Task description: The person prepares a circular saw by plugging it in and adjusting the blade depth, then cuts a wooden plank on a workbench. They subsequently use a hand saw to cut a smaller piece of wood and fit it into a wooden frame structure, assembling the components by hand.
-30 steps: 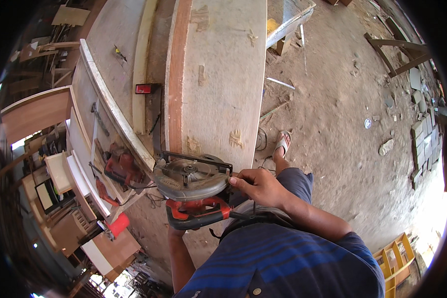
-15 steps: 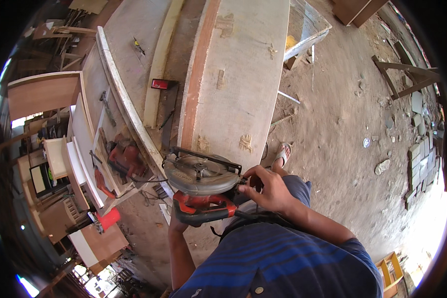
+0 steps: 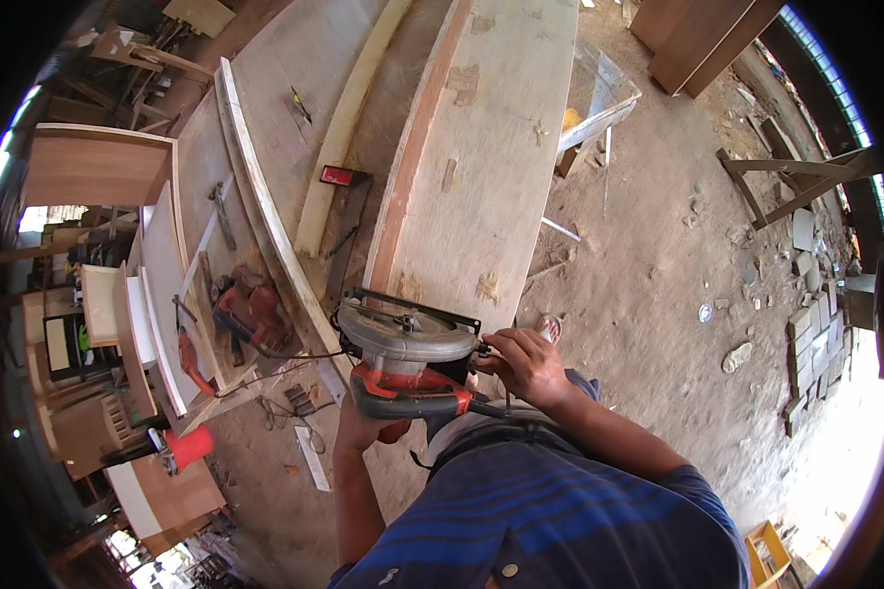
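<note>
A circular saw (image 3: 403, 337) with a grey guard, round blade and red-and-black body hangs in front of my waist, by the near end of a long pale board. My left hand (image 3: 365, 424) supports it from below on the left, curled at the red-and-black handle (image 3: 403, 398); the saw body hides most of those fingers. At the saw's right end, my right hand (image 3: 532, 367) pinches a small dark part by the base plate, fingers bent and close together. The long board (image 3: 496, 187) has a reddish edge strip and several tan patches.
On the left bench lie a red power tool (image 3: 253, 312), a hammer (image 3: 223, 216) and a handsaw (image 3: 193, 363). A red-and-black box (image 3: 337, 176) rests by a curved wood strip (image 3: 349, 128). Stacked bricks (image 3: 815, 344) and a wooden trestle (image 3: 796, 182) stand on the right.
The view has shifted slightly, so the bench things sit farther right. The saw has tilted a little in my hands, and my right fingers have closed in on the small part at its end.
</note>
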Motion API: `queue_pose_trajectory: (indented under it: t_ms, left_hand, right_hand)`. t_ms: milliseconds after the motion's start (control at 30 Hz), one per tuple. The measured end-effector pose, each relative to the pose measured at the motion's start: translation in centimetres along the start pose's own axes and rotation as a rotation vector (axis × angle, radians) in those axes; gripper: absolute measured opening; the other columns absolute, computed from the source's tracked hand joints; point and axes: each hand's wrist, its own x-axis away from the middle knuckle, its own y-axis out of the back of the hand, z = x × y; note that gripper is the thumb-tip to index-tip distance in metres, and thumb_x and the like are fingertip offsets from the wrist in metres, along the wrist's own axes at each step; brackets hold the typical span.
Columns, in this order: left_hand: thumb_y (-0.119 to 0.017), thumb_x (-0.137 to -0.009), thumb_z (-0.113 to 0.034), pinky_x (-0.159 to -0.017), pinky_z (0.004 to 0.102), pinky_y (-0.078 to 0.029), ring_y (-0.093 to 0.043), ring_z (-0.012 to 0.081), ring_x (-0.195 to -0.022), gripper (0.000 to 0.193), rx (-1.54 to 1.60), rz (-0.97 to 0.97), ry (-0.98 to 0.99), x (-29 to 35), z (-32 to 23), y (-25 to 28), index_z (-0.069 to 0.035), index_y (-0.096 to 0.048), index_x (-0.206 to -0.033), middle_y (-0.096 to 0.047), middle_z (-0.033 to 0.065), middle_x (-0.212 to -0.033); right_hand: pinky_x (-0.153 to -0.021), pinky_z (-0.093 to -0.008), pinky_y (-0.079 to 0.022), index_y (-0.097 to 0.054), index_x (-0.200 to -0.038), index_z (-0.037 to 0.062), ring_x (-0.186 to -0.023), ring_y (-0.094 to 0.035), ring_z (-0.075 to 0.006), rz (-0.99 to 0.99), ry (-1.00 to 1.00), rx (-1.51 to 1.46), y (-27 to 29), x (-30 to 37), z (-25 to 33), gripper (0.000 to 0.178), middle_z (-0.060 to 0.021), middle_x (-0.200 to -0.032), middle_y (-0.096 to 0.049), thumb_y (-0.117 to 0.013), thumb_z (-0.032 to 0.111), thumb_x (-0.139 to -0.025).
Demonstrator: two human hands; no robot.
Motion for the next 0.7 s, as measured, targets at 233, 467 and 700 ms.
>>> queue_pose_trajectory:
  t_ms: [233,467,700]
  left_hand:
    - [-0.095,-0.061,-0.008,-0.095,0.0353,-0.056,-0.071,0.0184,-0.105,0.074,0.105,-0.009,-0.089,0.0,-0.7,-0.4,-0.003,-0.065,-0.129,-0.075,0.0062,-0.116]
    - [-0.098,-0.066,-0.018,-0.097,0.0362,-0.055,-0.071,0.0209,-0.107,0.076,0.264,-0.011,-0.139,-0.7,1.3,-0.4,0.003,-0.063,-0.13,-0.075,0.0093,-0.116]
    - [-0.098,-0.067,-0.023,-0.091,0.0357,-0.057,-0.073,0.0199,-0.101,0.066,0.249,0.004,-0.307,-0.3,-0.8,0.3,0.002,-0.068,-0.12,-0.076,0.0111,-0.111]
  right_hand:
    - [-0.069,-0.0424,-0.059,-0.069,-0.108,0.0033,-0.085,-0.073,-0.0334,0.052,-0.231,-0.087,-0.6,0.8,1.5,0.027,-0.0132,-0.095,-0.071,-0.078,0.024,-0.093]
    - [-0.076,-0.0438,-0.059,-0.072,-0.111,0.0024,-0.089,-0.074,-0.0366,0.138,-0.44,-0.147,0.7,-0.7,3.5,0.029,-0.0168,-0.102,-0.074,-0.075,0.028,-0.098]
    - [-0.093,-0.0454,-0.056,-0.072,-0.117,0.0026,-0.109,-0.07,-0.0393,0.083,-0.581,0.054,1.2,-2.2,9.5,0.045,-0.0188,-0.115,-0.072,-0.077,0.04,-0.094]
